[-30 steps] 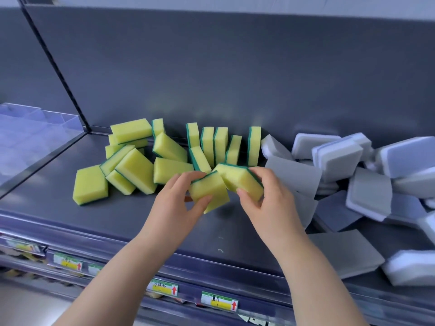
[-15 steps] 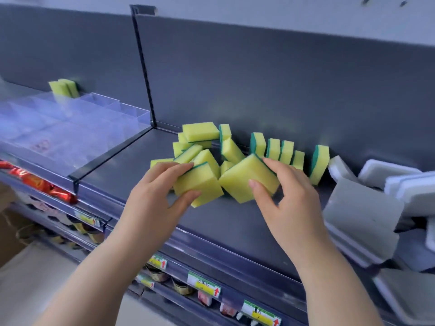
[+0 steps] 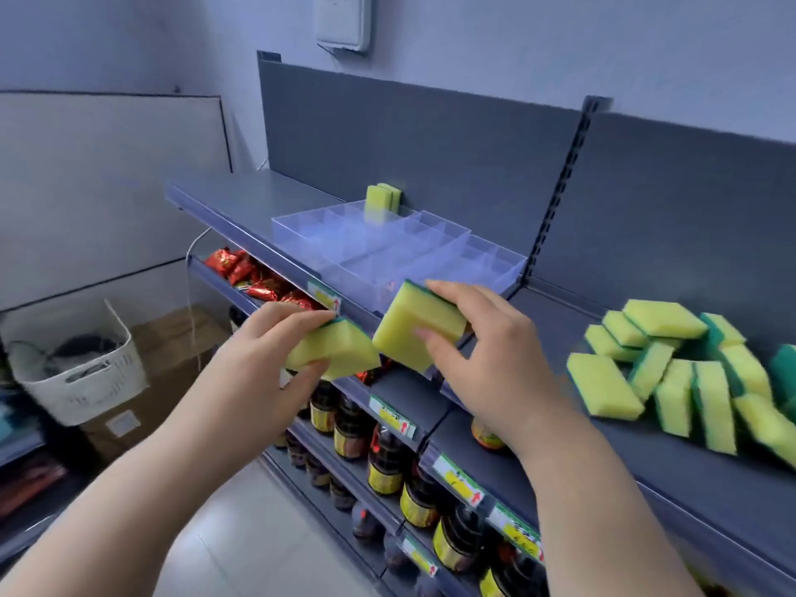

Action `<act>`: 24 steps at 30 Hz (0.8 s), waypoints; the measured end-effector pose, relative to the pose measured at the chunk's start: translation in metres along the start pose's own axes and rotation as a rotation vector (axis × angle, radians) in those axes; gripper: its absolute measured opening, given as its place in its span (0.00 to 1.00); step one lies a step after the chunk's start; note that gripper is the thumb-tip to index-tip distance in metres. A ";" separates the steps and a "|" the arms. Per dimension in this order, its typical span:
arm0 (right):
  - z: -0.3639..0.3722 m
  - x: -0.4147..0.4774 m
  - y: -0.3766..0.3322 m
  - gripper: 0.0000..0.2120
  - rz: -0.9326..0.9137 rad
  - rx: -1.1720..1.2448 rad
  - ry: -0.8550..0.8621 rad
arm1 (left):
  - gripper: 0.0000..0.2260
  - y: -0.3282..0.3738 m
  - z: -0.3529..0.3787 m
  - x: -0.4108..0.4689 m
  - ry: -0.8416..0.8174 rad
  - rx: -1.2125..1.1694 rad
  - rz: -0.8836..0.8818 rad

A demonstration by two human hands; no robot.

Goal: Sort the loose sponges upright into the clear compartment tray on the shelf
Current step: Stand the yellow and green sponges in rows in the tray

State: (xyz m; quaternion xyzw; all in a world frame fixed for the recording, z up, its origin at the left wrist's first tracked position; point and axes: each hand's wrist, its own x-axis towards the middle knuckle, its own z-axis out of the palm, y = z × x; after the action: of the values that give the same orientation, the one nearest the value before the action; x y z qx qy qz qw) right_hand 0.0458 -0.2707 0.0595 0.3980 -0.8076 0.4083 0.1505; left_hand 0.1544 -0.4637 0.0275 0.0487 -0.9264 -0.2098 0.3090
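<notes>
My left hand (image 3: 262, 355) grips a yellow sponge with a green back (image 3: 334, 349), held in the air in front of the shelf edge. My right hand (image 3: 486, 346) grips a second yellow-green sponge (image 3: 413, 327) just right of it, near the front corner of the clear compartment tray (image 3: 495, 262). The tray sits on the grey shelf (image 3: 241, 196) with two sponges (image 3: 382, 198) standing upright in a back compartment. A loose pile of yellow-green sponges (image 3: 672, 372) lies on the shelf to the right.
A perforated upright post (image 3: 555, 191) divides the shelf bays right of the tray. Lower shelves hold red packets (image 3: 245, 273) and dark bottles (image 3: 383, 458) behind price tags. A white basket (image 3: 77, 368) on a cardboard box stands on the floor at left.
Both hands have carried their sponges left, away from the pile and toward the tray. The view has swung left, bringing the whole tray in and dropping the grey sponges out.
</notes>
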 end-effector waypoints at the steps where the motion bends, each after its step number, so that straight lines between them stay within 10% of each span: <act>1: 0.011 0.011 -0.005 0.18 0.000 0.010 -0.012 | 0.20 -0.015 -0.007 0.003 0.017 -0.001 -0.021; 24: 0.134 0.350 0.093 0.15 0.104 -0.100 -0.037 | 0.20 -0.232 0.020 0.296 0.059 -0.125 0.113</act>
State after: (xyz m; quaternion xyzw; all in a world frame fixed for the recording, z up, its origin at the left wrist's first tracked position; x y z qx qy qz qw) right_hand -0.2377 -0.5245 0.1255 0.3547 -0.8493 0.3675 0.1338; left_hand -0.1048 -0.7319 0.0793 -0.0170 -0.9032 -0.2478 0.3501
